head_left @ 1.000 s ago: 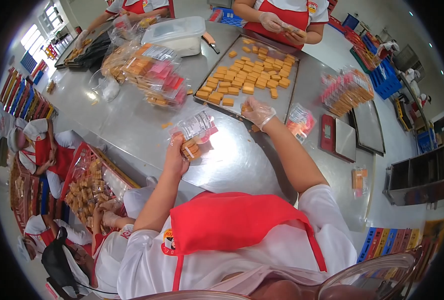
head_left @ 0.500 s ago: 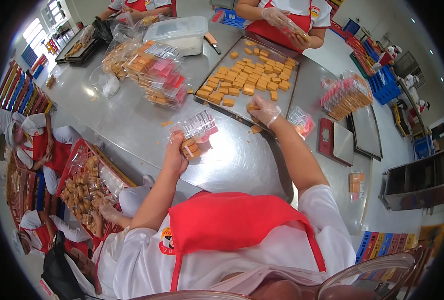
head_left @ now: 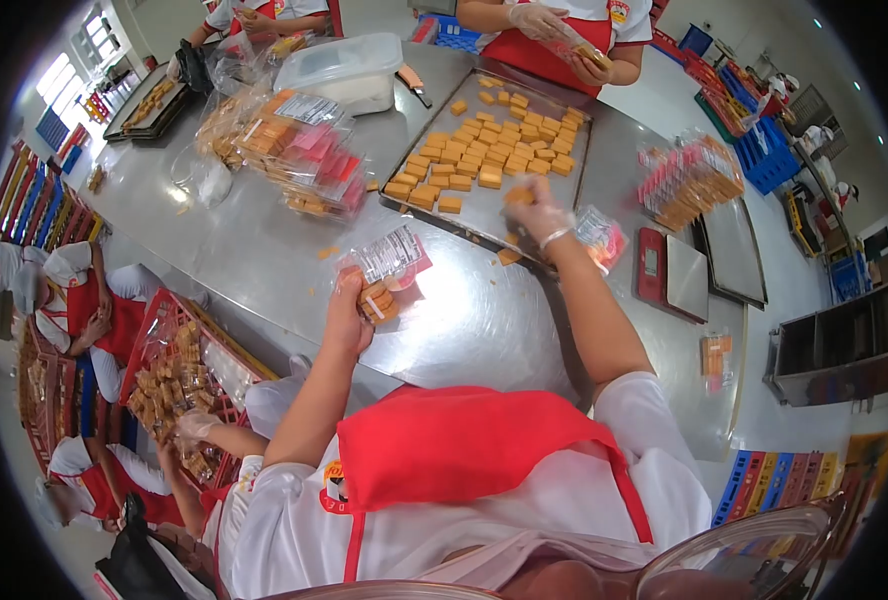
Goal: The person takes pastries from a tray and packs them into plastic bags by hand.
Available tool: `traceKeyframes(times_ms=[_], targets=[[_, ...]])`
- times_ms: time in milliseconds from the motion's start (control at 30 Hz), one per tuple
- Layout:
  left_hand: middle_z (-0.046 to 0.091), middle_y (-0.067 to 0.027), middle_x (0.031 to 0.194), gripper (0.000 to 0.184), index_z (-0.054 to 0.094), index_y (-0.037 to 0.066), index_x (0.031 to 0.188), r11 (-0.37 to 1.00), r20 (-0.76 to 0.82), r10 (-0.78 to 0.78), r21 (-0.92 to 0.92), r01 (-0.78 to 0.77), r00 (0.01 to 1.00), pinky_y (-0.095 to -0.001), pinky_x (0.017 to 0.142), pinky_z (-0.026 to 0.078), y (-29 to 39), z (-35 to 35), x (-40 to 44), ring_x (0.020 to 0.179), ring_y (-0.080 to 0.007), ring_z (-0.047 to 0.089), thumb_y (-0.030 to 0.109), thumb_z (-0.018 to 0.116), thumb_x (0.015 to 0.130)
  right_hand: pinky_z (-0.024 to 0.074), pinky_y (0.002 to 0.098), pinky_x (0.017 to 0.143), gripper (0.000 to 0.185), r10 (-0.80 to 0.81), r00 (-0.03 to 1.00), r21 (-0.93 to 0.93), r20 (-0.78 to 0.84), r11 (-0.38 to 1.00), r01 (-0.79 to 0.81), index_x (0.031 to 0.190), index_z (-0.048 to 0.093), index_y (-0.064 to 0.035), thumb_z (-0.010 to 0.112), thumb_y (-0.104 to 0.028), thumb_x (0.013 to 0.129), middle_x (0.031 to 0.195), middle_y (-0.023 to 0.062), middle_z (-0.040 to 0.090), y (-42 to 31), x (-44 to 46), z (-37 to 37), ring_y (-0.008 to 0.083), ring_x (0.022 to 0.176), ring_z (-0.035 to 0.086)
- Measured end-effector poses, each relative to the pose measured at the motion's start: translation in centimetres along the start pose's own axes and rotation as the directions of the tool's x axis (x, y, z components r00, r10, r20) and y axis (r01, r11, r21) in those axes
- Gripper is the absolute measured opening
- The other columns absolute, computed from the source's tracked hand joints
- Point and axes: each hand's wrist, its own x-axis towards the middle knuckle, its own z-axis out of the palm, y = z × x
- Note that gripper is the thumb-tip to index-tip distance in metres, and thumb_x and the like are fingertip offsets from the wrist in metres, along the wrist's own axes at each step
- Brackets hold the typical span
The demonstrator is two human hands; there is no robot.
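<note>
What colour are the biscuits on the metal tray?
The biscuits are golden orange; head view shows it.

Both arms are out in front of the body, forearms bare, one reaching farther than the other. The left arm slants forward and inward from the person's side, and the left hand is curled in a grip, thumb pointing forward. The right arm stretches farther ahead, angled in toward the middle. At its end the right hand — gloved, and a bit blurred to my eye — has its fingers bent and drawn together, turned toward the left. The two hands are well apart.
</note>
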Motion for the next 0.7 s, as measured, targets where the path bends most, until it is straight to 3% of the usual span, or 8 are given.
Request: traceKeyframes(times_ms=[67, 167, 267, 367, 600, 700], targets=[[0.054, -0.008, 0.102, 0.032, 0.042, 0.006, 0.112, 0.998, -0.072, 0.036, 0.06, -0.032, 0.997, -0.0299, 0.069, 0.049, 0.4, 1.5, -0.5, 0.086, -0.0174, 0.057, 0.024, 0.043, 0.086, 0.0437, 0.0417, 0.074, 0.037, 0.074, 0.952, 0.085, -0.295, 0.995, -0.051, 0.103, 0.048, -0.0155, 0.056, -0.031, 0.071, 0.089, 0.0186, 0.06, 2.6, 2.5, 0.2, 0.0367, 0.084, 0.057], [0.054, -0.0082, 0.103, 0.032, 0.042, 0.006, 0.113, 0.996, -0.083, 0.051, 0.084, -0.044, 0.995, -0.0319, 0.071, 0.049, 0.0, 0.7, -0.1, 0.087, -0.019, 0.057, 0.024, 0.043, 0.086, 0.0437, 0.0424, 0.074, 0.042, 0.137, 0.955, -0.06, -0.263, 0.986, -0.158, 0.109, 0.045, -0.0164, 0.056, -0.03, 0.071, 0.088, 0.0206, 0.06, 3.2, 3.8, -1.3, 0.0372, 0.084, 0.057], [0.052, -0.0088, 0.105, 0.031, 0.041, 0.005, 0.113, 0.986, -0.075, 0.053, 0.163, -0.04, 0.996, -0.0328, 0.076, 0.047, -0.3, 0.1, -0.2, 0.089, -0.0198, 0.055, 0.022, 0.043, 0.087, 0.0436, 0.0425, 0.074, 0.047, 0.004, 0.978, -0.14, -0.207, 0.99, -0.033, 0.114, 0.043, -0.0169, 0.055, -0.03, 0.071, 0.089, 0.0214, 0.059, 5.1, 3.9, 0.7, 0.0364, 0.085, 0.057], [0.05, -0.0051, 0.094, 0.023, 0.042, 0.008, 0.106, 0.928, -0.039, 0.132, 0.355, -0.11, 0.99, -0.0297, 0.074, 0.046, -0.5, 0.0, -0.5, 0.085, -0.0152, 0.052, 0.022, 0.045, 0.088, 0.0431, 0.0422, 0.076, 0.047, 0.064, 0.995, -0.235, -0.082, 0.969, -0.082, 0.116, 0.042, -0.0169, 0.055, -0.029, 0.072, 0.093, 0.021, 0.059, 5.2, 4.4, 1.0, 0.0355, 0.087, 0.057], [0.049, -0.0025, 0.091, 0.021, 0.042, 0.009, 0.104, 0.968, -0.069, 0.091, 0.239, -0.072, 0.994, -0.0276, 0.072, 0.045, -0.6, 0.5, -0.5, 0.084, -0.0118, 0.051, 0.021, 0.047, 0.088, 0.043, 0.0372, 0.078, 0.053, 0.146, 0.982, -0.097, -0.116, 0.983, -0.157, 0.119, 0.04, -0.0186, 0.059, -0.033, 0.071, 0.098, 0.015, 0.06, 3.7, 3.7, -0.3, 0.0327, 0.091, 0.057], [0.05, -0.0031, 0.092, 0.022, 0.042, 0.008, 0.104, 0.972, -0.083, 0.081, 0.225, -0.061, 0.993, -0.0272, 0.073, 0.045, -0.4, 0.7, -0.6, 0.085, -0.0117, 0.051, 0.021, 0.048, 0.088, 0.0435, 0.0365, 0.076, 0.055, 0.256, 0.962, -0.063, -0.094, 0.963, -0.262, 0.116, 0.04, -0.0176, 0.063, -0.031, 0.068, 0.097, 0.0136, 0.061, 2.3, 3.2, -1.4, 0.032, 0.089, 0.058]])
